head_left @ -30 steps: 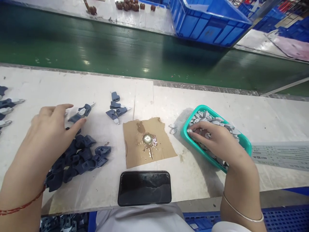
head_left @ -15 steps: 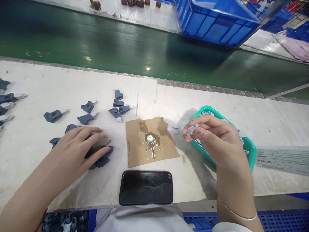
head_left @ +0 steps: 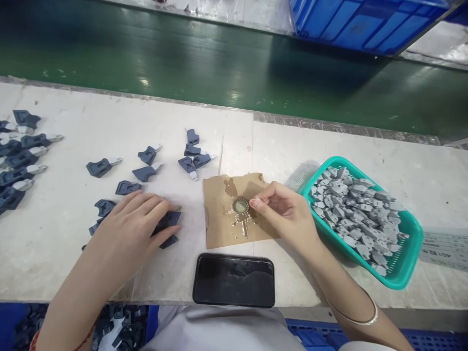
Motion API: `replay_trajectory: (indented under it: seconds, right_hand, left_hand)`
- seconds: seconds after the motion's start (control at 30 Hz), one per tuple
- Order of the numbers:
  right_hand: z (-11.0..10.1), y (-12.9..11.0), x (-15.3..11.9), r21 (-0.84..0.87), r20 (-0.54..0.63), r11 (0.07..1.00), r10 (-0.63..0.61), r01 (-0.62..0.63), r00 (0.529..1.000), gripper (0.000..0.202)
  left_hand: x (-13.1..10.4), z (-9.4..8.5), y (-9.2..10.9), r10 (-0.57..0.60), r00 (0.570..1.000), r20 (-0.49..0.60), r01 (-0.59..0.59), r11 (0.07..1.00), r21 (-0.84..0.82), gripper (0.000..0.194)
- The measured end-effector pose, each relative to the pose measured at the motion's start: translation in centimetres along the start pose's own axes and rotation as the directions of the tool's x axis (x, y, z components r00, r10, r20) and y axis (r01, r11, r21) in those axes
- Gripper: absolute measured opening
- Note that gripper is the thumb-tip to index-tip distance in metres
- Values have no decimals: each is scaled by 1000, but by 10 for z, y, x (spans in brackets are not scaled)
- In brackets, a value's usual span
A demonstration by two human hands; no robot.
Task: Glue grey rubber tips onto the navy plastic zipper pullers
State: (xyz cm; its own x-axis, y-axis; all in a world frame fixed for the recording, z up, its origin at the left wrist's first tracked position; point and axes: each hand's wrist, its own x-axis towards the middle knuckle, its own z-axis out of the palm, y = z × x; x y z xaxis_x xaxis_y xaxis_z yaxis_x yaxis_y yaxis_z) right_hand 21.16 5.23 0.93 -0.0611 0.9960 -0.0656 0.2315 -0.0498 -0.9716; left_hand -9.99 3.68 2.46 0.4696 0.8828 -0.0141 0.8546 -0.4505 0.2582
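My left hand (head_left: 137, 226) rests low over several dark blue plastic parts at the left. Its fingers and thumb close round a dark blue plastic part (head_left: 168, 222), partly hidden under the hand. Over the brown cardboard (head_left: 219, 231), my right hand (head_left: 285, 212) pinches a small grey plastic piece (head_left: 257, 200), mostly covered by the fingertips. Right beside those fingertips is a small round cap (head_left: 241, 205) on the cardboard, with shiny wet liquid spilled about it. The teal basket (head_left: 411, 243), full of grey plastic pieces (head_left: 358, 209), stands right of this hand.
A black phone (head_left: 234, 281) lies at the table's front edge. Dark blue parts with grey tips (head_left: 27, 158) lie at the far left, with others (head_left: 146, 171) nearer the middle. Beyond the table runs a green belt (head_left: 183, 63), and a blue crate (head_left: 358, 27) stands behind it.
My right hand has moved left from above the teal basket to the round cap, carrying the grey plastic piece. My left hand has closed round a dark blue part. The view has shifted slightly.
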Motion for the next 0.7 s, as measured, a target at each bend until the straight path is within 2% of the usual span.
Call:
replay_trajectory:
  seconds: [0.07,0.13,0.17,0.23,0.27,0.33,0.43,0.53,0.6,0.7]
  right_hand:
    - [1,4,-1,-46,36,999,2,-1,999,25]
    - [1,6,-1,-92,52,996,-10,15,999,27]
    - [2,7,-1,-115,57,993,-29,36,998,28]
    - [4,9,-1,-166,76,982,-76,87,994,29]
    - [4,10,-1,-194,87,974,-98,114,991,30]
    - [6,11,0,-259,115,953,-132,158,984,30]
    - [7,13,0,-347,164,911,-173,221,971,30]
    - [7,12,-1,-379,183,890,-196,253,963,30]
    - [7,9,-3,-326,144,926,-152,192,978,30]
    - [6,4,-5,-121,18,992,-34,36,999,28]
  left_hand:
    - [0,-5,9,-77,995,-58,73,995,-71,19]
    - [1,-10,23,-223,969,-109,184,940,-286,21]
    - [2,-11,31,-303,948,-97,235,872,-430,23]
    - [5,-11,49,-415,909,34,322,648,-690,24]
    - [7,-9,57,-427,896,120,349,510,-786,22]
    - [13,-1,69,-376,894,241,345,236,-909,20]
    - [20,15,78,-264,908,326,315,-87,-945,22]
    - [24,27,80,-214,894,393,319,-312,-895,27]
    - [25,31,81,-196,884,423,331,-375,-866,26]
    - [25,34,84,-257,881,398,324,-288,-901,15]
